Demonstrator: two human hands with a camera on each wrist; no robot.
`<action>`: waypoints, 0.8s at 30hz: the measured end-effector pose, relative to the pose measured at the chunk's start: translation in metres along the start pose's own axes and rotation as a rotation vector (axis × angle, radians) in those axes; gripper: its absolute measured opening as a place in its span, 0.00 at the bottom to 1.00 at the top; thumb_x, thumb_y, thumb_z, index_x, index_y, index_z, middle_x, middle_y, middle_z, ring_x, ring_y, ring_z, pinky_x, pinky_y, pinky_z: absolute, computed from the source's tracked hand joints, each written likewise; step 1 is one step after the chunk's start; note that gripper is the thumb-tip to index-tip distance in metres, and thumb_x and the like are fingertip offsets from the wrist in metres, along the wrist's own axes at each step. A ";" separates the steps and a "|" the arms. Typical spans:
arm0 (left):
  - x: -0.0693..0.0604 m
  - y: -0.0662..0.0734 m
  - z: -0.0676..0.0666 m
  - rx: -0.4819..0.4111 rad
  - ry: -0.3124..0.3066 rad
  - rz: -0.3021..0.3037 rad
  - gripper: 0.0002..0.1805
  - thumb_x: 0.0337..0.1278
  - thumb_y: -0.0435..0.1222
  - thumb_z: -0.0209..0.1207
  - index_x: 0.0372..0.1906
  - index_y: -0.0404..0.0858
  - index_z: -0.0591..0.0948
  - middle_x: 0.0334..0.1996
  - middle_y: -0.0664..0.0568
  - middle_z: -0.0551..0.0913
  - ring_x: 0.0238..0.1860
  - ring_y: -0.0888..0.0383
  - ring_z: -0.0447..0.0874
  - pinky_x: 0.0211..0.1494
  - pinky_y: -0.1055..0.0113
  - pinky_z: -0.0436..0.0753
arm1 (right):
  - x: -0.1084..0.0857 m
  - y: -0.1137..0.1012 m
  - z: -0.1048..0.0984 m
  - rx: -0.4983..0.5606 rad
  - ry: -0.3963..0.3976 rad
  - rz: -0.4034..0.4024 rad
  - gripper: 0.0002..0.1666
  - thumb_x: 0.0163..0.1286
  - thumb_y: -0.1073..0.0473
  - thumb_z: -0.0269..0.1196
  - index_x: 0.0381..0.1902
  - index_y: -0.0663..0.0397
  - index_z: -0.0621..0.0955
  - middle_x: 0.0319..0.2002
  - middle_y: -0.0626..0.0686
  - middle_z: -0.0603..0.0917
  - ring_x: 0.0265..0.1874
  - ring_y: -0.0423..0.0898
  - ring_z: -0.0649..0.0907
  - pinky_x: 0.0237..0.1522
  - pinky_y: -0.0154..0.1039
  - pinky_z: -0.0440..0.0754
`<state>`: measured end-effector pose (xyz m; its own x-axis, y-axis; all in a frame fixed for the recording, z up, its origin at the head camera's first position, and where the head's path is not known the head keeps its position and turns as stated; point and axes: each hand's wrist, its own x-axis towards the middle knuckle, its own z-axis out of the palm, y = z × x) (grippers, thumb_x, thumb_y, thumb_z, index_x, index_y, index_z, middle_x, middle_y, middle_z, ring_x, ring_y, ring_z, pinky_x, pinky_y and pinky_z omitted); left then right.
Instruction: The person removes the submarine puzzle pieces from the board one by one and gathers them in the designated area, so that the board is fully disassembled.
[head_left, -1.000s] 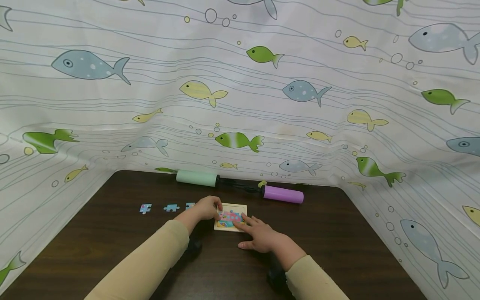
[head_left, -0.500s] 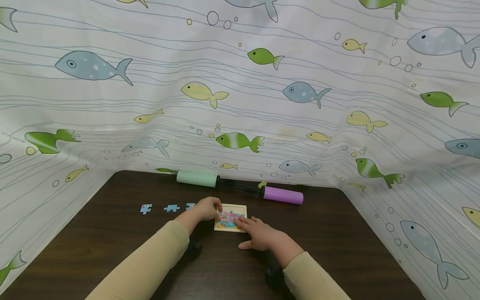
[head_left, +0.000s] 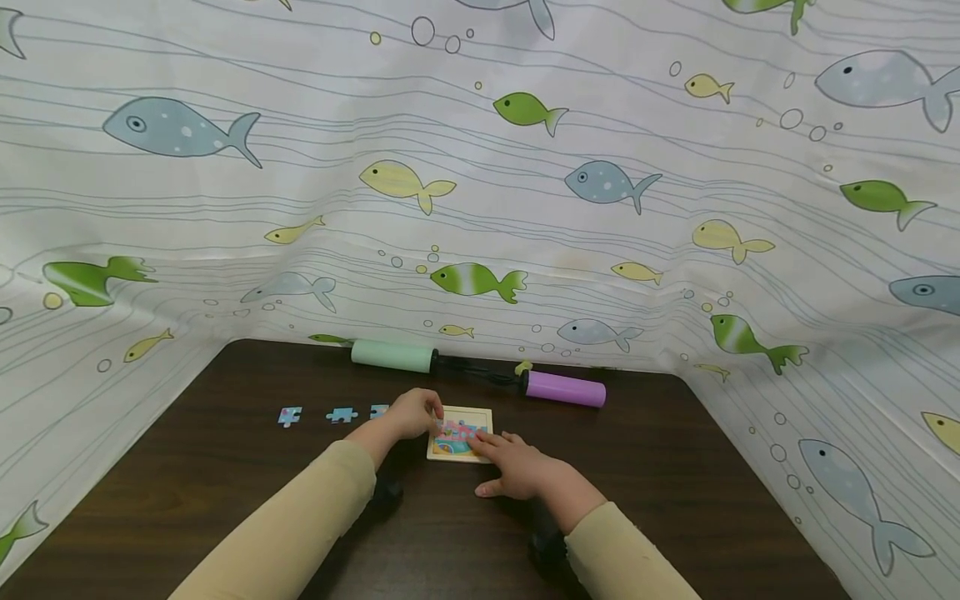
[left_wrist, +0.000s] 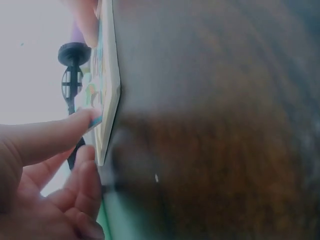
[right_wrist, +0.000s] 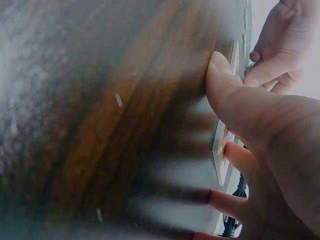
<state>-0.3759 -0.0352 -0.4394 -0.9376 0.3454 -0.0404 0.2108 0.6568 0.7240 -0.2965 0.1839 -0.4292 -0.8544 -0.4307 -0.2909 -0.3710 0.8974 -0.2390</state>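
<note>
While a white curtain [head_left: 480, 142] printed with fish rises behind and along both sides, the dark wooden table [head_left: 675, 500] runs back to its foot, both side edges narrowing with distance; wood stretches well out from the hands toward the right edge and toward the near side. Two cream sleeves, left [head_left: 300, 517] and right [head_left: 622, 558], come in from below, cut off by the lower border. Along the far edge lie a mint-green cylinder [head_left: 392, 356] and a purple cylinder [head_left: 564, 389], with black parts between them.

The right hand [head_left: 519, 468] is spread, fingers extended, holding nothing, at least one fingertip touching the puzzle. The left hand [head_left: 412, 414] is bent in, thumb and finger pinching a small piece [left_wrist: 96, 120] at the puzzle's left side; little more than its bluish edge shows.

Between the hands, the puzzle tray [head_left: 472, 409] lies flat, sides roughly in line with the table's; it looks nearly square, and the slanted view hides any long axis. Fingers cover parts of its picture.

Left of it, three loose pieces form a sideways row: the first [head_left: 289, 414] has a tab toward the person, the middle one [head_left: 342, 415] lies lengthwise left to right, and the third [head_left: 378, 411] is partly hidden by the left hand.
</note>
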 end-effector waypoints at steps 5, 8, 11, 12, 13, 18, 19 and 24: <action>0.000 -0.001 0.000 -0.036 0.032 0.013 0.07 0.53 0.28 0.68 0.28 0.38 0.81 0.26 0.52 0.77 0.29 0.55 0.73 0.33 0.62 0.73 | 0.001 0.000 0.001 0.003 -0.003 0.011 0.47 0.64 0.37 0.65 0.77 0.34 0.60 0.77 0.45 0.56 0.73 0.61 0.56 0.65 0.64 0.60; 0.001 -0.002 0.000 -0.055 0.042 0.014 0.06 0.54 0.28 0.68 0.27 0.37 0.81 0.26 0.51 0.77 0.30 0.54 0.73 0.34 0.62 0.74 | 0.001 0.000 0.001 0.004 -0.004 0.015 0.47 0.63 0.37 0.65 0.77 0.34 0.60 0.76 0.45 0.56 0.73 0.61 0.56 0.64 0.64 0.60; 0.001 -0.003 -0.001 -0.076 0.047 0.011 0.06 0.56 0.28 0.68 0.28 0.37 0.82 0.26 0.52 0.78 0.30 0.55 0.73 0.34 0.62 0.74 | 0.002 0.000 0.001 0.006 -0.008 0.018 0.48 0.63 0.37 0.65 0.77 0.34 0.60 0.76 0.45 0.56 0.73 0.61 0.56 0.64 0.64 0.60; 0.002 -0.003 -0.001 -0.079 0.051 0.011 0.05 0.56 0.29 0.68 0.28 0.37 0.82 0.26 0.52 0.78 0.30 0.55 0.73 0.34 0.62 0.74 | 0.001 -0.001 0.001 0.007 -0.010 0.020 0.48 0.63 0.37 0.65 0.77 0.34 0.60 0.77 0.45 0.56 0.73 0.61 0.56 0.65 0.64 0.60; 0.002 -0.003 -0.001 -0.082 0.054 0.011 0.05 0.56 0.29 0.67 0.28 0.37 0.82 0.26 0.52 0.78 0.30 0.55 0.74 0.35 0.62 0.74 | 0.001 -0.001 0.000 0.008 -0.012 0.021 0.48 0.63 0.37 0.65 0.77 0.34 0.60 0.77 0.45 0.56 0.73 0.61 0.56 0.65 0.64 0.60; 0.002 -0.004 -0.001 -0.092 0.055 0.004 0.05 0.56 0.29 0.67 0.28 0.37 0.82 0.26 0.52 0.78 0.30 0.55 0.74 0.35 0.62 0.73 | 0.000 -0.002 -0.001 0.004 -0.013 0.020 0.48 0.63 0.37 0.66 0.77 0.34 0.61 0.76 0.45 0.57 0.73 0.61 0.56 0.65 0.63 0.60; 0.002 -0.005 0.000 -0.094 0.050 0.002 0.05 0.56 0.29 0.67 0.28 0.37 0.82 0.26 0.52 0.79 0.30 0.55 0.74 0.34 0.62 0.73 | 0.000 -0.002 -0.002 0.003 -0.012 0.018 0.47 0.63 0.38 0.66 0.77 0.35 0.61 0.76 0.45 0.57 0.73 0.62 0.56 0.65 0.63 0.60; 0.002 -0.005 0.001 -0.092 0.026 0.001 0.06 0.55 0.28 0.68 0.28 0.37 0.81 0.26 0.52 0.78 0.28 0.55 0.74 0.32 0.63 0.74 | -0.002 -0.004 -0.003 0.001 -0.006 0.005 0.47 0.64 0.39 0.65 0.77 0.38 0.61 0.76 0.47 0.58 0.73 0.62 0.56 0.64 0.64 0.61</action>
<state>-0.3789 -0.0371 -0.4435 -0.9446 0.3275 -0.0223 0.1866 0.5915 0.7844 -0.2943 0.1819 -0.4251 -0.8538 -0.4268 -0.2981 -0.3665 0.8994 -0.2382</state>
